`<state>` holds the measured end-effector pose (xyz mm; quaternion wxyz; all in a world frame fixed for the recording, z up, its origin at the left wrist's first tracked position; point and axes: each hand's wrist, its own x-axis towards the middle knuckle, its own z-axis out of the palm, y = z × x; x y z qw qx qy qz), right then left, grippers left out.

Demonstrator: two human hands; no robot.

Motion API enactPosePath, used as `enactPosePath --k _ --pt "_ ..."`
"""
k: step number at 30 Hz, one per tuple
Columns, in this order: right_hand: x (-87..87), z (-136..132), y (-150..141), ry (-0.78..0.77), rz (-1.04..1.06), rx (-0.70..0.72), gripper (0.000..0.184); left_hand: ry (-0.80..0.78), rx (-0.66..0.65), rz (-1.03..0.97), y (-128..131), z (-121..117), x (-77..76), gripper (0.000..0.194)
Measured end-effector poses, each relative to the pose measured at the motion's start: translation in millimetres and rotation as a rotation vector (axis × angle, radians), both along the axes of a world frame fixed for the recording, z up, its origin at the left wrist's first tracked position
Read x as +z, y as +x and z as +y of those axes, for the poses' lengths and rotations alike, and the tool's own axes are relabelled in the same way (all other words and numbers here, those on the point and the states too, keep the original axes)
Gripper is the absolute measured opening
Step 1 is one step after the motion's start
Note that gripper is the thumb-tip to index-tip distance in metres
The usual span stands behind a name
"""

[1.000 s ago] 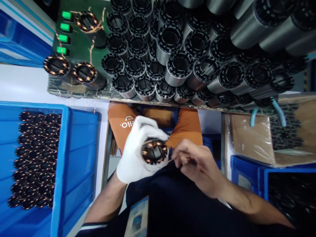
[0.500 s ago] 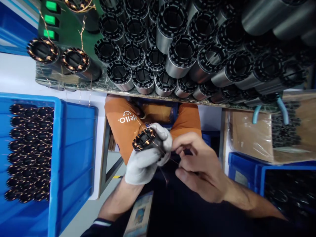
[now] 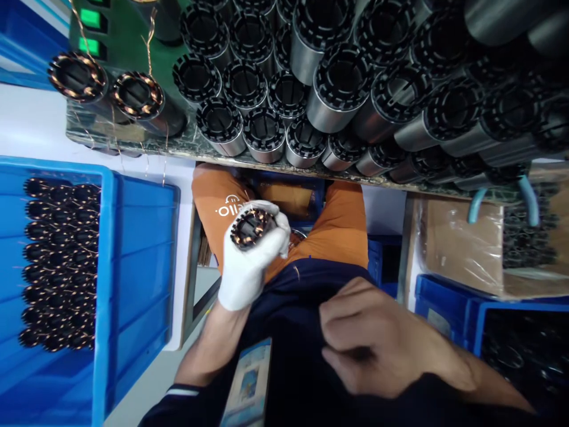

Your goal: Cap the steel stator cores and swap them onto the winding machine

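My left hand (image 3: 251, 255), in a white glove, is wrapped round a motor stator (image 3: 251, 229). The stator's black slotted end ring faces up, with copper windings in its slots. My right hand (image 3: 364, 338) is bare and stays apart from the stator, over my dark clothing. Its fingers are curled together, and whatever they may pinch is hidden. A short bit of copper wire (image 3: 297, 272) shows near my waist, between the two hands.
Rows of unwound stators (image 3: 262, 133) crowd the bench edge (image 3: 311, 172) ahead. Two wound stators (image 3: 137, 95) stand at its left. A blue bin (image 3: 142, 261) at left holds several wound ones. Blue plier handles (image 3: 528, 201) jut over the edge, near a cardboard box (image 3: 460, 243).
My left hand has tilted and moved the stator slightly left and up. My right hand has drawn away from it, down and to the right, and its fingers have curled in.
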<state>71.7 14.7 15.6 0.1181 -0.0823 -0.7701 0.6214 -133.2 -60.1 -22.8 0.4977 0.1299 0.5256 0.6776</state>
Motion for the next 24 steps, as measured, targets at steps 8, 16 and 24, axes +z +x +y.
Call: enactPosePath --k 8,16,24 --pt "9.7 40.3 -22.4 -0.226 -0.112 -0.38 0.031 -0.036 -0.363 0.752 -1.4 -22.7 29.7 0.098" --pt "-8.8 33.2 -38.7 -0.253 -0.095 -0.53 0.023 -0.068 -0.175 0.889 27.9 -24.6 15.5 0.062" --pt "-4.4 59.6 -9.7 -0.095 -0.002 -0.695 0.016 0.123 -0.096 0.863 8.3 -25.2 13.1 0.048"
